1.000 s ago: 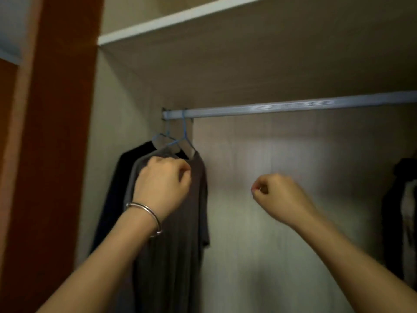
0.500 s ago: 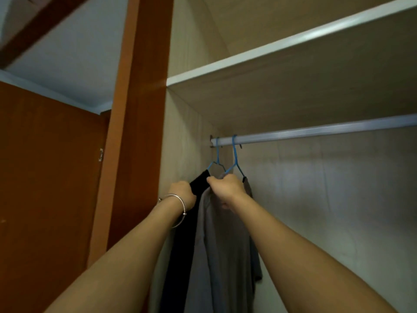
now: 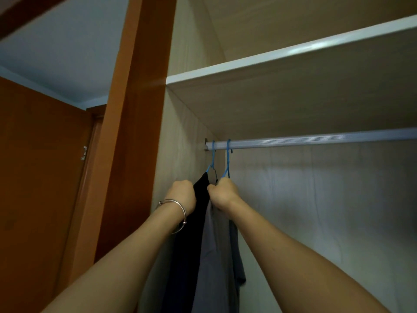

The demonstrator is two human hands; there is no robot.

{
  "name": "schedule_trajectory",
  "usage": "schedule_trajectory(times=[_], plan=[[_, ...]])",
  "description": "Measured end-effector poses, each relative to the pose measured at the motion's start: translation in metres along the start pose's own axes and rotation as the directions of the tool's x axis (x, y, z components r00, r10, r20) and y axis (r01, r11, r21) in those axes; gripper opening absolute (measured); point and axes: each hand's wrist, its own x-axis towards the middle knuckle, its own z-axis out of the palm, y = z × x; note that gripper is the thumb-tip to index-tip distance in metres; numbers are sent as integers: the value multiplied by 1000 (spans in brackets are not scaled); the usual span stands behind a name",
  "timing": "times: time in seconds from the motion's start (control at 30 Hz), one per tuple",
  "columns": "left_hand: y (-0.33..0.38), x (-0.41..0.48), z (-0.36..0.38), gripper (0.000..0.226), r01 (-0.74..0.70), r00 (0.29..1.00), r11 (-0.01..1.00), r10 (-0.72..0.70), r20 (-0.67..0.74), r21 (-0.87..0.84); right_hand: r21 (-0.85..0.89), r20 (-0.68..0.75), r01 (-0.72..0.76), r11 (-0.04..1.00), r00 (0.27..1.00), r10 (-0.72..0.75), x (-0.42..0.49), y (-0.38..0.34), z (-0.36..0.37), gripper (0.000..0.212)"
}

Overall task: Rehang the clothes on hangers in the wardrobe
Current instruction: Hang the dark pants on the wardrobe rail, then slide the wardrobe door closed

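Two blue hangers hook over the metal rail [image 3: 316, 139] at its left end. The left hanger [image 3: 212, 161] carries a black garment [image 3: 191, 240]; the right hanger [image 3: 228, 161] carries a grey shirt [image 3: 216, 256]. My left hand [image 3: 182, 195], with a silver bangle on its wrist, is curled against the black garment's left shoulder. My right hand [image 3: 222, 195] grips the top of the grey shirt just under the right hanger's neck. What the fingers hold behind the cloth is hidden.
A shelf [image 3: 282, 55] runs right above the rail. The wardrobe's side wall [image 3: 178, 136] stands close on the left, edged by an orange wooden frame [image 3: 135, 109]. An orange door [image 3: 40, 177] is further left. The rail to the right carries nothing in view.
My right hand came left from open air to the grey shirt's top. My left hand shifted from the grey shirt to the black garment. The view tilted up and left.
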Motion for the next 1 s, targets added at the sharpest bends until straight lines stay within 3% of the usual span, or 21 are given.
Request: schedule_trajectory(times=[0.17, 0.27, 0.47, 0.6, 0.7, 0.77, 0.83, 1.0], plan=[[0, -3, 0, 28, -17, 1000, 999, 16, -17, -42, 2, 36, 26, 1000, 999, -26, 0, 4, -1, 32], [1, -17, -3, 31, -37, 999, 996, 35, -26, -87, 56, 60, 52, 997, 997, -56, -8, 10, -8, 28], [-17, -81, 19, 28, -56, 998, 975, 59, 5, -215, 60, -26, 79, 995, 997, -77, -73, 58, -32, 28], [-41, -154, 59, 26, 11, 992, 946, 30, 119, -325, -44, 59, -29, 999, 998, 31, -145, 128, -43, 25], [-67, -229, 107, 22, 73, 957, 941, 27, 290, -330, -150, 106, -150, 977, 980, 167, -214, 200, -50, 24], [-79, -281, 143, 17, 154, 877, 948, 0, 481, -280, -207, 104, -247, 946, 956, 273, -272, 250, -52, 23], [-83, -334, 179, 16, 187, 747, 953, 20, 665, -238, -250, 116, -361, 898, 910, 398, -335, 294, -51, 23], [-60, -457, 247, 39, 205, 424, 940, 167, 890, -274, -270, 159, -680, 681, 666, 728, -495, 349, -56, 16]])
